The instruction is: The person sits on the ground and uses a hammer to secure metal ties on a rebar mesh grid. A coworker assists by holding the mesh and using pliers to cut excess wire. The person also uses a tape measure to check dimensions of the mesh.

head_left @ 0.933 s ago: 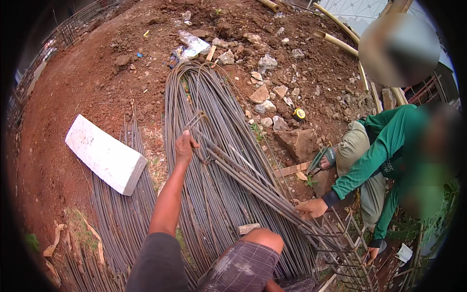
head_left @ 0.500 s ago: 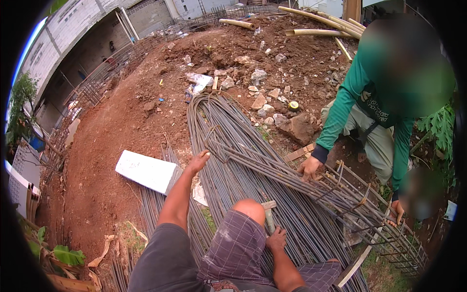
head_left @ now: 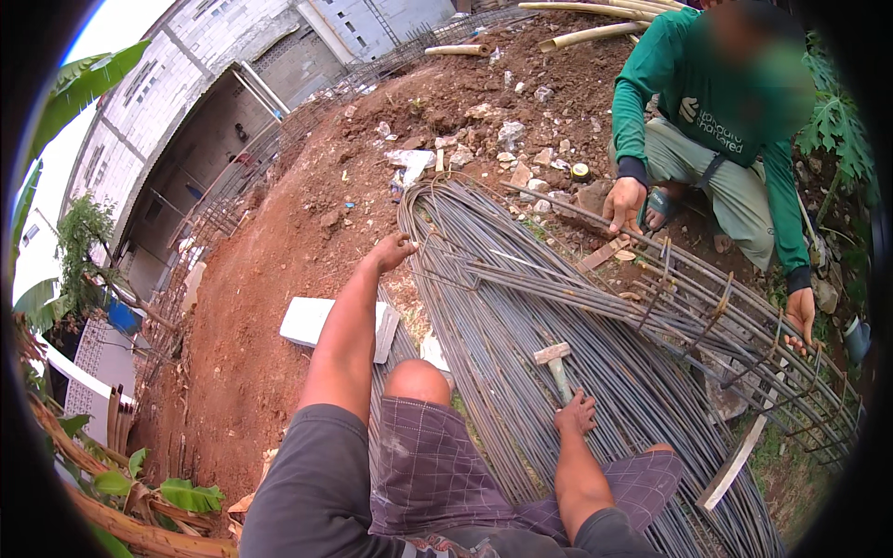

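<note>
My right hand (head_left: 575,412) is wrapped round the handle of a hammer (head_left: 552,354), its blocky head resting on a pile of long steel rebars (head_left: 493,344). My left hand (head_left: 394,251) is closed beside a bent rebar stirrup (head_left: 445,263) at the end of a rebar cage (head_left: 688,302); what its fingers hold, if anything, I cannot make out. The cage lies across the pile. At the right a crouching person in a green shirt (head_left: 642,84) grips a raised bar (head_left: 567,205) with one hand; the other hand rests at the cage's far right part.
A white block (head_left: 312,321) lies left of the pile, by my knee. A wooden strip (head_left: 733,462) sits under the cage. Stones and a yellow tape measure (head_left: 580,172) lie on the red soil (head_left: 260,335). Bamboo poles (head_left: 595,35) are at the back.
The person in green has lifted one bar away from the others. My view has shifted left, and my left hand has moved farther forward. The hammer now shows more fully in my right hand.
</note>
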{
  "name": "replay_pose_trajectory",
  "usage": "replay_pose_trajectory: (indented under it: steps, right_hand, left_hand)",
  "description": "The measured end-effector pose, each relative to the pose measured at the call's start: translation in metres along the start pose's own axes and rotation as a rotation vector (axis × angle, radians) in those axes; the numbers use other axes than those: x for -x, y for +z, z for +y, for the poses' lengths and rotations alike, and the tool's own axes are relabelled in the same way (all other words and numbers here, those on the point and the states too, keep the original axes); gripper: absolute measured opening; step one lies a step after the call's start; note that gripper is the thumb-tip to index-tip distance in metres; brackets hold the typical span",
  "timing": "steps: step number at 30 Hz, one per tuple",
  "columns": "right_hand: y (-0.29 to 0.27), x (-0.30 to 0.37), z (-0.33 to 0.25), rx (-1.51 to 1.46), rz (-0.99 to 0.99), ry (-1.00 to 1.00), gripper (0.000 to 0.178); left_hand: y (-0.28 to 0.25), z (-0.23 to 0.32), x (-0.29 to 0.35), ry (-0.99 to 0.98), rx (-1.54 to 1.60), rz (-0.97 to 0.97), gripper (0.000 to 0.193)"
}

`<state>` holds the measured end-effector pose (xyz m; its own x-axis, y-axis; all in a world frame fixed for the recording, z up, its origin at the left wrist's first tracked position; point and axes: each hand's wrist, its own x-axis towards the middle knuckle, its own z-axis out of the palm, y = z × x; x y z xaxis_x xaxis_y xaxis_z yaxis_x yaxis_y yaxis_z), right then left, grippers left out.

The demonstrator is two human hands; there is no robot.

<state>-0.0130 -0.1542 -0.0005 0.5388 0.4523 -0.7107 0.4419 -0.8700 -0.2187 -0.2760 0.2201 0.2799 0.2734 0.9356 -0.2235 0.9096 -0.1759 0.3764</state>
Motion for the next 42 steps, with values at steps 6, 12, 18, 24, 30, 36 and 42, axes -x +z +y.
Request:
replay_pose_trajectory:
  steps: [6, 12, 18, 24, 30, 36, 42]
  right_hand:
    - [0.014, -0.011, -0.018, 0.002, -0.022, 0.087, 0.079]
    - [0.009, -0.024, -0.044, -0.072, 0.05, 0.251, 0.077]
    - [0.01, 0.002, -0.076, 0.015, 0.26, 0.342, 0.088]
    - [0.013, 0.02, -0.123, -1.006, -0.134, 0.078, 0.026]
    - [-0.019, 0.034, -0.193, -1.581, 0.234, -0.228, 0.018]
    - [-0.028, -0.007, -0.321, -2.199, 0.33, -0.268, 0.017]
    - [0.059, -0.006, -0.487, -0.992, -0.702, -0.339, 0.017]
  left_hand:
    - [0.058, -0.104, -0.07, -0.15, 0.356, 0.202, 0.111]
    - [0.124, -0.184, -0.147, -0.427, 0.144, 0.384, 0.117]
    - [0.147, -0.256, -0.189, -0.303, 1.038, 0.029, 0.08]
    - [0.136, -0.097, -0.138, 0.102, 1.425, -0.557, 0.037]
    - [0.08, -0.073, -0.165, 0.148, 1.194, -0.411, 0.051]
    - [0.057, -0.071, -0.167, 0.177, 1.045, -0.356, 0.052]
    - [0.027, -0.126, -0.215, 0.046, 0.907, 0.008, 0.064]
